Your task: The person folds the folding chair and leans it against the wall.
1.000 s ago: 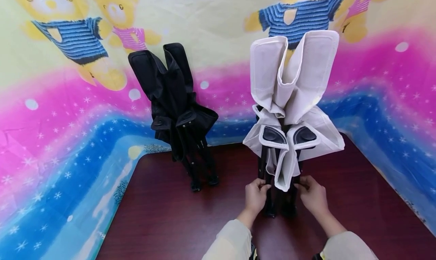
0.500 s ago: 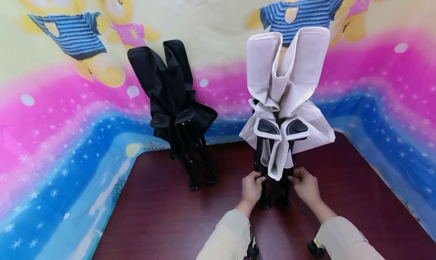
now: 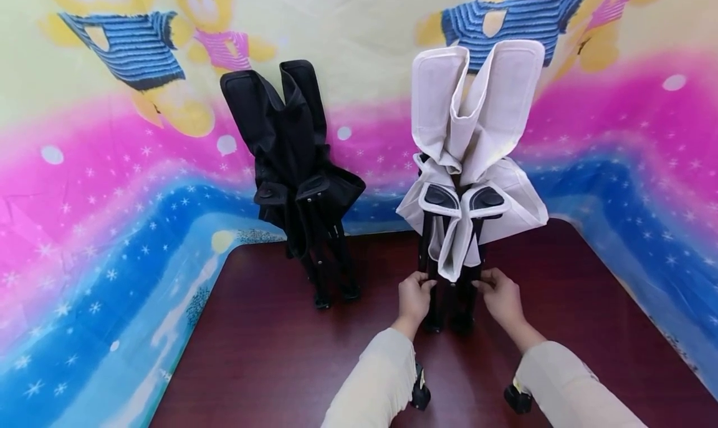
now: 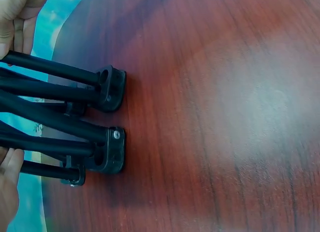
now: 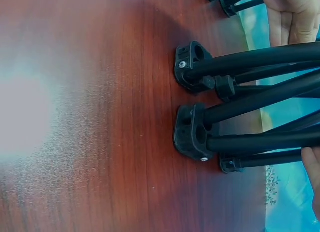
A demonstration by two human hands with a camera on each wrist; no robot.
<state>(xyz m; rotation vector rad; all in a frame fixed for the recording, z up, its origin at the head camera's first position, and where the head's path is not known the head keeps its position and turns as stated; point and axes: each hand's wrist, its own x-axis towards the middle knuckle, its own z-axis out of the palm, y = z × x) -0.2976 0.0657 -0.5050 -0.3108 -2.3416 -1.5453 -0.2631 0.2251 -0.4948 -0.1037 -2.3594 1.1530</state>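
Observation:
A folded camping chair with off-white fabric [image 3: 507, 98] stands upright at the right of the tabletop in the head view. My left hand [image 3: 414, 300] pinches its black tube legs from the left side. From the right, my right hand [image 3: 501, 296] pinches the legs between thumb and fingers. Close up in the left wrist view, the black legs [image 4: 55, 92] end in plastic feet [image 4: 114, 89] at the table surface. The same feet [image 5: 192, 132] show in the right wrist view. Part of the legs is hidden behind the hanging fabric.
A second folded chair, black [image 3: 291, 141], stands to the left, leaning slightly. Under both is a dark red-brown wooden table [image 3: 269, 366] with rounded back corners. A colourful cloth backdrop [image 3: 370, 154] with printed bears hangs close behind and along the sides.
The off-white chair has shifted back across the table and slightly left, with both hands moving along and keeping their grip. The black chair stays in place; the head view has shifted slightly.

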